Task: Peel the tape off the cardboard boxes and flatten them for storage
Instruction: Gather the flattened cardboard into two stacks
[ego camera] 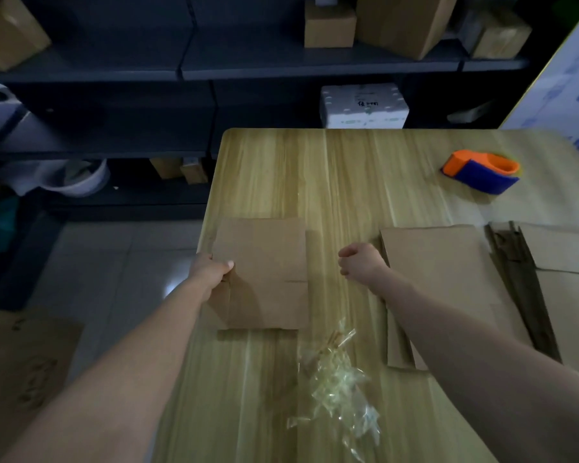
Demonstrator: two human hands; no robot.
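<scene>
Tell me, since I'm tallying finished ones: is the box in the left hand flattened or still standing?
Flattened: the box lies flat on the table, left hand gripping its edge.

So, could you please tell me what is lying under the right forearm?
A stack of flattened cardboard lies on the wooden table beneath the right forearm, which hides the stack's near middle part. Crumpled clear tape lies beside it, uncovered.
</scene>
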